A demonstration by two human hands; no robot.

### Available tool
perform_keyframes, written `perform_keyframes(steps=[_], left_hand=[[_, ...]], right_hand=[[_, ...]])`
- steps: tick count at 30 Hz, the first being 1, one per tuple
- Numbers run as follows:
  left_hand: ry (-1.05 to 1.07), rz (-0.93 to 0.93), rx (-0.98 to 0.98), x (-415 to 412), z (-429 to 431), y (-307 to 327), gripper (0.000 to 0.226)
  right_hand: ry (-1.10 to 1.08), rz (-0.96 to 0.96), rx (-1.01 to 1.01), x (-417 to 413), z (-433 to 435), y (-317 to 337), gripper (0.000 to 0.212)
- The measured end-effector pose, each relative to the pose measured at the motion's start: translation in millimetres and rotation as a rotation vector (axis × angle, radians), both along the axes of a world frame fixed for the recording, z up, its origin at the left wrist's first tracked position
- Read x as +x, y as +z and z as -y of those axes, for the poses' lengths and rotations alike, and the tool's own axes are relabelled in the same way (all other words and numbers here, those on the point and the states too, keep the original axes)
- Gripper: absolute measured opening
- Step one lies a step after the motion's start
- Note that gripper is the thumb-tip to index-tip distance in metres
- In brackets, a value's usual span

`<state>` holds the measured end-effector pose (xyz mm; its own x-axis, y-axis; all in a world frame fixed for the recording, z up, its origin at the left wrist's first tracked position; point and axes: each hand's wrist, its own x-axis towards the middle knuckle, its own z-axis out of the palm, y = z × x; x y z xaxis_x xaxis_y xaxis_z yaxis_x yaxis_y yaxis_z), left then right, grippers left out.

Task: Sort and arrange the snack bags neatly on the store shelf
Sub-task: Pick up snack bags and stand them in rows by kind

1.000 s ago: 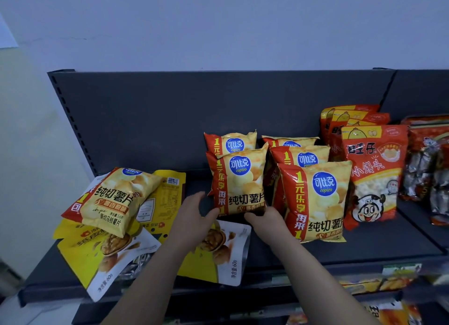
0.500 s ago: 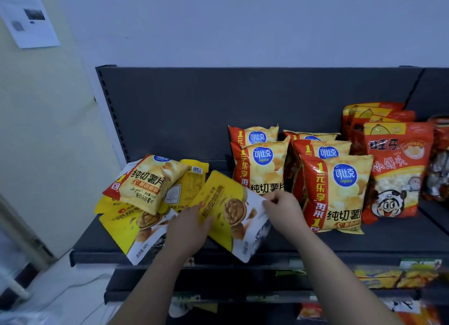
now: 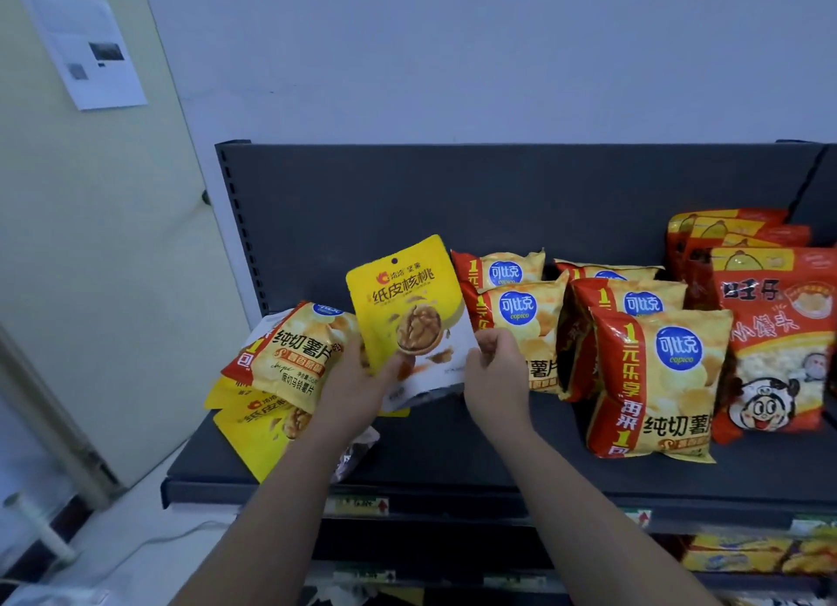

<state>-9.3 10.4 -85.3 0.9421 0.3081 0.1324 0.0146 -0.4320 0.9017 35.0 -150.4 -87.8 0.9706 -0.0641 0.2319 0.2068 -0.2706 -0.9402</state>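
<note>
A yellow walnut bag stands upright above the dark shelf, held by both hands. My left hand grips its lower left edge and my right hand pinches its lower right edge. To the left, a potato chip bag lies tilted on top of another yellow walnut bag. To the right, several red-and-yellow chip bags stand in two rows.
Red snack bags with a cartoon face stand at the far right, more behind them. The shelf's back panel rises behind. A lower shelf holds yellow packets. A wall with a paper notice is at left.
Both hands have lifted the walnut bag from lying flat at the shelf front and turned it upright, facing me. The view shifted so the shelf sits further right.
</note>
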Motion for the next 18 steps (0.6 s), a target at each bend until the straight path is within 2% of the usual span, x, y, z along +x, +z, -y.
perform_keyframes(steps=[4, 7, 9, 11, 14, 18], left_hand=[[-0.003, -0.018, 0.208, 22.5, -30.0, 18.1, 0.025], [0.064, -0.106, 0.395, 36.8, -59.9, 19.8, 0.033], [0.224, -0.203, 0.557, 40.2, -83.4, 17.9, 0.042], [0.345, -0.398, 0.681, 39.6, -108.5, 12.2, 0.061], [0.436, -0.628, 0.558, 36.8, -139.4, -1.8, 0.085], [0.342, -0.666, 0.477, 42.1, -158.9, -11.4, 0.084]], right_hand=[[0.131, 0.005, -0.101, 9.1, -23.7, -1.2, 0.051], [0.143, 0.005, -0.161, 22.7, -41.1, -4.4, 0.05], [0.135, -0.018, -0.178, 31.4, -49.8, -5.5, 0.047], [0.127, -0.048, -0.187, 38.6, -56.3, -8.5, 0.047], [0.087, -0.098, -0.166, 48.1, -63.1, -14.4, 0.047], [0.064, -0.128, -0.168, 58.4, -69.7, -18.5, 0.049]])
